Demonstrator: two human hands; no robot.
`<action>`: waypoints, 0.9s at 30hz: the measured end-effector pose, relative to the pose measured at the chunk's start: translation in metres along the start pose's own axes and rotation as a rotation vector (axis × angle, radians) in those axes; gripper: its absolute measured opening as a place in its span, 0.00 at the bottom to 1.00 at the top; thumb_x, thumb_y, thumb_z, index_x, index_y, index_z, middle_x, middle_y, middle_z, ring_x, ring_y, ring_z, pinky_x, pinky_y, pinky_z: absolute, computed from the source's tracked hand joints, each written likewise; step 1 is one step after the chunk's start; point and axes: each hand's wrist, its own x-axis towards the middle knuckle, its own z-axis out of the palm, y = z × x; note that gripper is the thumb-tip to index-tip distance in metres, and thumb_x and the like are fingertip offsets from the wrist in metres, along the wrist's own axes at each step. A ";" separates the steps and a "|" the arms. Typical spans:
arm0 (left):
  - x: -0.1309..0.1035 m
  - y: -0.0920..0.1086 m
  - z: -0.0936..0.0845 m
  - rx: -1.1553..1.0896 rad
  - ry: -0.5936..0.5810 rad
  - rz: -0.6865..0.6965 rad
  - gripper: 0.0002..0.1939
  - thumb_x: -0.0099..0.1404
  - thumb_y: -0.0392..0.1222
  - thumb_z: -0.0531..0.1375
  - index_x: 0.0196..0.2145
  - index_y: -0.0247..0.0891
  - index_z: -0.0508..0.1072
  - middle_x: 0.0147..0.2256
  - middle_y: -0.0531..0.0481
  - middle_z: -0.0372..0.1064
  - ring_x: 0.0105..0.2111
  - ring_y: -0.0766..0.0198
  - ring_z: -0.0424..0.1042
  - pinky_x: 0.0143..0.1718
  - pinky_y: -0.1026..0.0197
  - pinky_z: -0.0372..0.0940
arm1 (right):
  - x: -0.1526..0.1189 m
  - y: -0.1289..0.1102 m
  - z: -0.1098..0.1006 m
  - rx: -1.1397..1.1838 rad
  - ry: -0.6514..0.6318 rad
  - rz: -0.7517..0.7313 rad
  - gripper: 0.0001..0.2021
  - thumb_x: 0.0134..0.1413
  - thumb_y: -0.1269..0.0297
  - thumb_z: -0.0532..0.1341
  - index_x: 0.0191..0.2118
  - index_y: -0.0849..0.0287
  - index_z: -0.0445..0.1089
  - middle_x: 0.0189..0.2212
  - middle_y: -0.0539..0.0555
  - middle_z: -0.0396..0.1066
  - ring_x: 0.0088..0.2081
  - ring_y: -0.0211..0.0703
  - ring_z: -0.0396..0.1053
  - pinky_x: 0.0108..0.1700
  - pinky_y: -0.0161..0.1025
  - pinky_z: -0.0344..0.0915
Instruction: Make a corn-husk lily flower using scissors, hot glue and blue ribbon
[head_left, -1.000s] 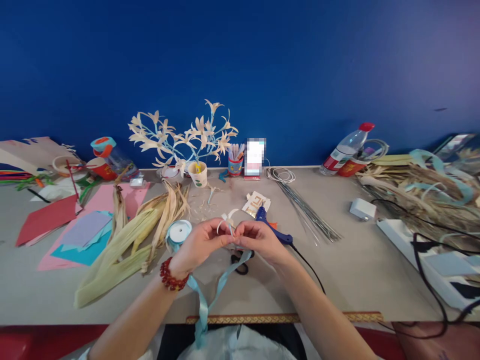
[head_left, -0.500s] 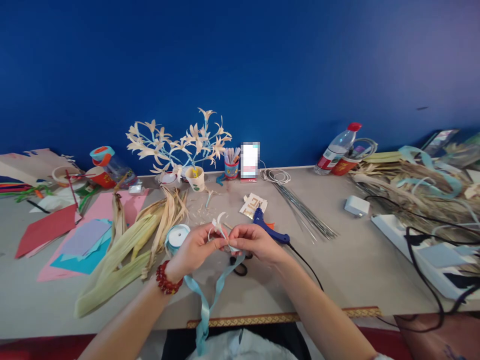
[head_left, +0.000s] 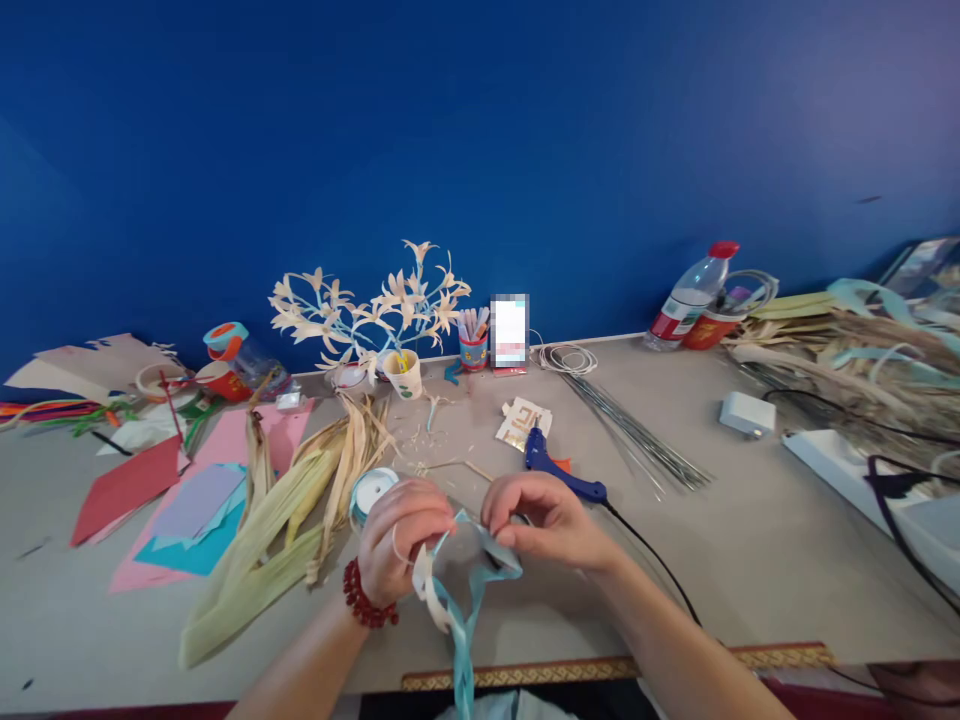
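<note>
My left hand, with a red bead bracelet at the wrist, is closed on a small pale corn-husk flower, which points down toward me. A light blue satin ribbon runs from the fingertips of this hand and hangs in a loop over the table edge. My right hand pinches the ribbon between thumb and fingers, apart from the left hand. Just behind my left hand lies the ribbon spool. A blue glue gun rests beyond my right hand.
Finished husk flowers stand in a paper cup at the back. Corn husks and coloured paper lie left. Wires, a plastic bottle, a white adapter and a power strip are right.
My hands have moved apart, the right one drawing the ribbon away. The flower in my left hand has turned from pointing up to pointing down. The view has shifted slightly.
</note>
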 end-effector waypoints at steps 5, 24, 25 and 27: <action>0.001 0.007 -0.005 0.038 0.085 0.013 0.12 0.61 0.27 0.57 0.41 0.37 0.71 0.34 0.47 0.72 0.35 0.60 0.74 0.38 0.50 0.72 | -0.003 -0.013 0.006 -0.096 -0.032 0.109 0.13 0.61 0.54 0.58 0.33 0.60 0.65 0.29 0.52 0.68 0.28 0.37 0.65 0.31 0.34 0.62; -0.007 0.015 -0.010 -0.049 0.090 -0.028 0.09 0.61 0.30 0.59 0.39 0.38 0.72 0.34 0.49 0.73 0.34 0.60 0.75 0.37 0.50 0.74 | -0.093 0.018 0.012 -0.996 0.373 0.378 0.19 0.67 0.54 0.45 0.29 0.56 0.61 0.20 0.50 0.64 0.23 0.40 0.62 0.27 0.35 0.55; -0.007 0.016 -0.009 -0.051 0.078 -0.031 0.09 0.61 0.29 0.59 0.39 0.38 0.72 0.34 0.49 0.73 0.34 0.60 0.75 0.37 0.50 0.73 | -0.094 0.016 0.008 -1.056 0.364 0.384 0.20 0.67 0.54 0.44 0.28 0.56 0.62 0.19 0.50 0.63 0.23 0.41 0.61 0.27 0.36 0.55; -0.009 0.015 -0.008 -0.057 0.056 -0.029 0.10 0.60 0.29 0.59 0.39 0.38 0.72 0.34 0.48 0.73 0.34 0.59 0.74 0.37 0.50 0.73 | -0.095 0.010 -0.001 -1.151 0.295 0.346 0.23 0.67 0.53 0.45 0.23 0.57 0.63 0.19 0.52 0.64 0.24 0.42 0.63 0.30 0.37 0.58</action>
